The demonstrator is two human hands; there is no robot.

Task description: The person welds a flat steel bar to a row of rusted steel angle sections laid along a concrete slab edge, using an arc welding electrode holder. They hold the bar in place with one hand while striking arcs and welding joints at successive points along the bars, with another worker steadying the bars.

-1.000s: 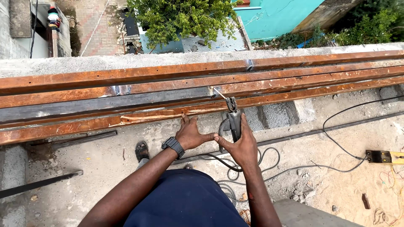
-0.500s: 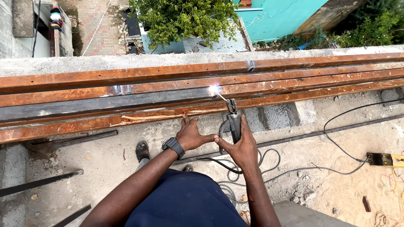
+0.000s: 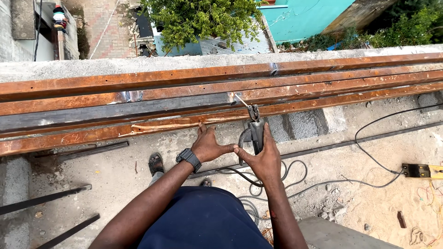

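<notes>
Nearest, a dark blue lap fills the bottom edge, both bare forearms reaching forward from it. Right hand (image 3: 264,157) is wrapped shut around the handle of a dark electrode holder (image 3: 255,129); the holder rises out of the top of the fist, its clamp just above the knuckles. A thin welding rod (image 3: 241,100) sticks out of the clamp, slanting up and to the left, its tip at the rusty steel beams (image 3: 138,94). No spark shows. Left hand (image 3: 208,145), black wristwatch (image 3: 189,159) on the wrist, is loosely open, fingertips on the lower edge of the nearest beam, thumb stretched to touch the right thumb. It grips nothing.

Black cable (image 3: 286,177) loops on the sandy concrete floor under the hands. One sandalled foot (image 3: 156,163) shows beside the left arm. At far right on the floor, a small yellow-and-black box (image 3: 421,171) with thin wires. Grey concrete blocks (image 3: 302,123) prop the beams. Beyond them, a concrete parapet (image 3: 184,62), then a green tree, a turquoise wall (image 3: 304,16).
</notes>
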